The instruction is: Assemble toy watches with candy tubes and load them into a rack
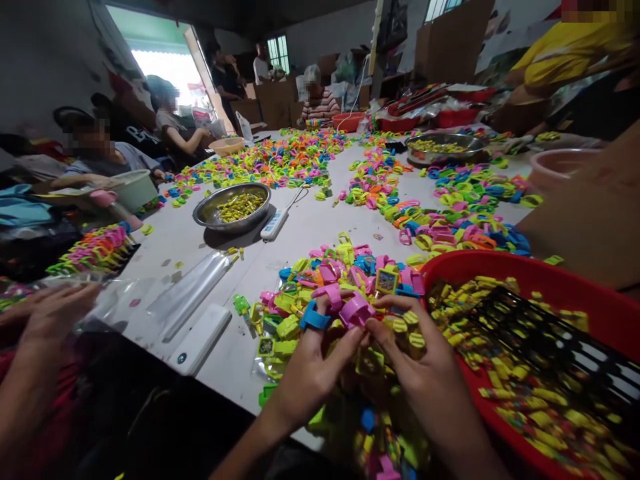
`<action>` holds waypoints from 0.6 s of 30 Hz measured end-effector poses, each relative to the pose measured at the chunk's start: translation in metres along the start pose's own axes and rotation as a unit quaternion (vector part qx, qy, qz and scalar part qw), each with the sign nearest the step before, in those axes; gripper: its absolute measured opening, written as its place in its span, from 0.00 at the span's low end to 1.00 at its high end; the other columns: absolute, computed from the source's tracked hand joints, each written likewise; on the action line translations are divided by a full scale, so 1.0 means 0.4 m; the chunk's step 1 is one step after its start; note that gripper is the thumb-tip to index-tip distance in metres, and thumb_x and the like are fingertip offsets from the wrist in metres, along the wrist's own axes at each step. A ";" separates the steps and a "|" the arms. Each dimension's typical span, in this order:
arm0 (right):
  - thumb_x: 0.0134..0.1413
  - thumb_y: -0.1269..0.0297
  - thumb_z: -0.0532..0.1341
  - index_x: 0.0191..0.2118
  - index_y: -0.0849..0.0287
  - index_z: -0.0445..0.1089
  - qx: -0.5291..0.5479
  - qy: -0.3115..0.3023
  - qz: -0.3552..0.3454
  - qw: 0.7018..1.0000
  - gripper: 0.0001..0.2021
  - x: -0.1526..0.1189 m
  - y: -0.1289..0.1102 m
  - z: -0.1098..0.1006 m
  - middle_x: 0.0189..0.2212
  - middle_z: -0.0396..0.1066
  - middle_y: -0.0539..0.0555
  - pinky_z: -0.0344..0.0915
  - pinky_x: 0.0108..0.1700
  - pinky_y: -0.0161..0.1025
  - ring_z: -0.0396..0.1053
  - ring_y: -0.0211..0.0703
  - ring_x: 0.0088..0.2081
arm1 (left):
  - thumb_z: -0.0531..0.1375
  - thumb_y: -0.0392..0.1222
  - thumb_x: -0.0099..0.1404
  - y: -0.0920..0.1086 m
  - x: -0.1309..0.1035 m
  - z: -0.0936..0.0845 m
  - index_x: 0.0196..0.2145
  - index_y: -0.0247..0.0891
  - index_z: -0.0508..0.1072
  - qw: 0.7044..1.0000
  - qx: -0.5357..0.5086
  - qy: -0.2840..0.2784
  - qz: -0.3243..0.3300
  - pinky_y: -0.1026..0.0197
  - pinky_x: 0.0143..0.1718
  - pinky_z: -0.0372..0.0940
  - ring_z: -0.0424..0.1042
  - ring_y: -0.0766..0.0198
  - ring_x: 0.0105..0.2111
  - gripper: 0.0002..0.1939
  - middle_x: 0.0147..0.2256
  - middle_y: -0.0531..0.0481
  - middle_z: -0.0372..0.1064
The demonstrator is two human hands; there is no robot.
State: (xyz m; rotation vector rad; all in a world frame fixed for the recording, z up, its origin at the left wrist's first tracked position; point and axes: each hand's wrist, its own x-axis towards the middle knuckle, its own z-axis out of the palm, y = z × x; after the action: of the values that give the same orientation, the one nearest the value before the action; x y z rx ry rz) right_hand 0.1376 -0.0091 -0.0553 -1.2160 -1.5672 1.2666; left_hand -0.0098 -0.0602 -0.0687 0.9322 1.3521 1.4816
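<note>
My left hand [313, 363] and my right hand [425, 360] meet over a heap of plastic toy watches [300, 277]. Between their fingertips they pinch a pink toy watch [356, 311]. A blue toy watch [315, 316] is looped round a finger of my left hand, and another pink band [327, 295] sits by its fingertips. Just beyond my right hand lies a lime watch with a picture face [387, 280]. More small coloured pieces [385, 440] show below my hands, partly in shadow.
At right stands a red basin [530, 263] of small yellow pieces, a black rack [560, 340] across it. A steel bowl [200, 213], power strip [274, 225], white box [203, 340] and clear plastic bags [187, 290] lie ahead-left. A neighbour's hand [63, 310] is at left; several people sit around.
</note>
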 end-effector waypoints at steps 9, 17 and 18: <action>0.57 0.46 0.73 0.47 0.51 0.71 0.287 -0.142 0.172 0.932 0.20 -0.014 0.010 -0.013 0.42 0.80 0.54 0.75 0.40 0.38 0.80 0.50 0.42 | 0.74 0.48 0.63 0.008 0.024 -0.019 0.42 0.37 0.77 0.983 -0.168 0.074 0.005 0.73 0.18 0.57 0.62 0.76 0.18 0.16 0.28 0.57 0.71; 0.52 0.53 0.77 0.52 0.58 0.77 0.401 -0.120 0.230 0.879 0.25 -0.034 -0.010 0.047 0.35 0.81 0.55 0.73 0.44 0.41 0.80 0.51 0.40 | 0.77 0.56 0.57 0.024 0.002 -0.022 0.30 0.36 0.79 0.953 -0.302 0.005 -0.029 0.77 0.20 0.60 0.59 0.79 0.15 0.20 0.20 0.57 0.67; 0.50 0.54 0.78 0.52 0.58 0.78 0.410 -0.120 0.234 0.873 0.25 -0.034 -0.013 0.049 0.34 0.81 0.55 0.73 0.43 0.42 0.80 0.51 0.39 | 0.77 0.55 0.58 0.020 -0.001 -0.020 0.30 0.36 0.79 0.946 -0.323 -0.008 -0.034 0.76 0.23 0.64 0.59 0.80 0.15 0.20 0.20 0.58 0.67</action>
State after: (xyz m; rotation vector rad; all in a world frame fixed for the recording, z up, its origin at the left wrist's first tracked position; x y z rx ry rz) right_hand 0.1215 -0.0275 -0.0541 -0.8944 -0.6954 2.1673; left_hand -0.0181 -0.0630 -0.0617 0.4627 0.7800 1.6999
